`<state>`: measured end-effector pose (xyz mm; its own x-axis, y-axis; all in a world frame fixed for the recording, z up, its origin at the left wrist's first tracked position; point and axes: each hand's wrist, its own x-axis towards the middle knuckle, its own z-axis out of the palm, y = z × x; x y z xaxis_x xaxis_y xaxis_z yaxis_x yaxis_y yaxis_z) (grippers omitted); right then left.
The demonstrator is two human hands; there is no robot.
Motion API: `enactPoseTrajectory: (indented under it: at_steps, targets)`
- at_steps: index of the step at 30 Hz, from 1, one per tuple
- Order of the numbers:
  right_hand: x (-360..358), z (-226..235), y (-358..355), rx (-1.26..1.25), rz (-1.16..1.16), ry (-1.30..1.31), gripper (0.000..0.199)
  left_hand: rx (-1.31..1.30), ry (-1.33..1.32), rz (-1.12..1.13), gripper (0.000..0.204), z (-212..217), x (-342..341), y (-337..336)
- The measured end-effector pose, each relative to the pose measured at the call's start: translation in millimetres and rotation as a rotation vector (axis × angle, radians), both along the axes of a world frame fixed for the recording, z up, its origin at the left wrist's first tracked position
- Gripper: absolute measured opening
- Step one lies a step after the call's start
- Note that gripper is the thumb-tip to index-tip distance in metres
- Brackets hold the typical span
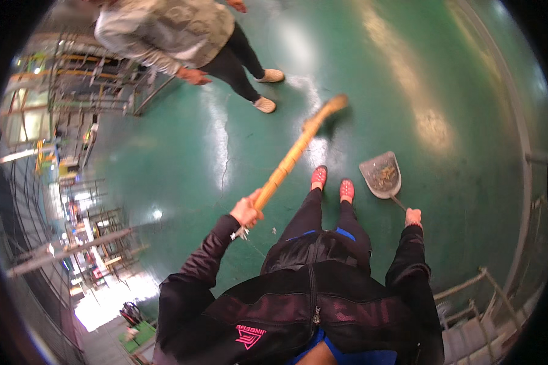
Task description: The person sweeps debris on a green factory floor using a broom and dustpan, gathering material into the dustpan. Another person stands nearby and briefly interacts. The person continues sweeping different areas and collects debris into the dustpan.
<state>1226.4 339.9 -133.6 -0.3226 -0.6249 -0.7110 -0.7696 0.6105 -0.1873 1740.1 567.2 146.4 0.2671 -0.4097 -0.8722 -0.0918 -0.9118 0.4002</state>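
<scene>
My left hand grips the top of a bamboo-handled broom, whose bristle end touches the green floor ahead of my feet. My right hand holds the thin handle of a grey metal dustpan, which rests on the floor just right of my red shoes. Some sweepings lie inside the pan. The broom head sits roughly a step to the far left of the dustpan.
Another person in a grey top and black trousers stands ahead on the left. Metal racks and frames line the left side. A railing and steps are at lower right. A crack runs through the glossy floor.
</scene>
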Motion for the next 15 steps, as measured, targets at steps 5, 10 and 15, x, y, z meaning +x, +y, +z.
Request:
enactPoseTrajectory:
  at_steps: [5,10,15]
  targets:
    - [9.9,4.8,4.6,0.016,-0.07,0.137,0.038,-0.164,-0.124,-0.179,0.077,-49.9,66.3,-99.7]
    - [0.5,-21.8,11.9,0.151,-0.348,0.031,0.036,-0.202,-0.129,-0.182,0.04,-174.0,74.4,-197.3]
    - [-2.6,-50.4,26.7,0.024,-0.258,0.139,0.03,-0.177,-0.408,-0.617,0.058,-264.5,34.7,-212.5]
